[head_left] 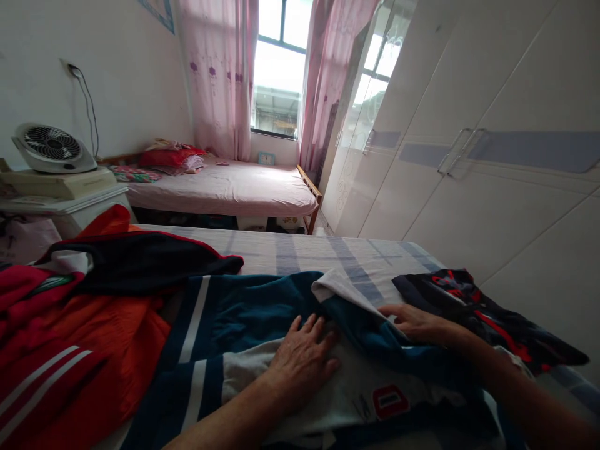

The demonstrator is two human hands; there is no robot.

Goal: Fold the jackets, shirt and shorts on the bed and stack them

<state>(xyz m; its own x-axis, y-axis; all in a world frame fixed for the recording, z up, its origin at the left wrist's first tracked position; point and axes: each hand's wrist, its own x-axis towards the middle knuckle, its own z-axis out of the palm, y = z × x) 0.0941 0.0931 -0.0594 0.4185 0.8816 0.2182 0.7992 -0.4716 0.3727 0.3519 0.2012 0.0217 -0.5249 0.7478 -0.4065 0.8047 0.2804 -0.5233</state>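
Observation:
A teal and grey top (262, 312) with white stripes and a red letter patch lies spread on the bed in front of me. My left hand (307, 353) rests flat on its grey part, fingers apart. At a folded-over edge of the same top, my right hand (417, 325) has its fingers closed on the cloth; some fingertips are hidden by the fold. Just beyond my right hand lies a dark garment with red trim (469, 300). To the left are an orange garment (135, 344), a red one with white stripes (42, 375) and a navy one with red edging (154, 256).
The near bed (253, 244) has a striped sheet. Behind it stands a second bed (234, 184) with red bedding (171, 156). A white wardrobe (469, 206) lines the right side. A fan (54, 147) sits on a box on a white cabinet (89, 212) at left.

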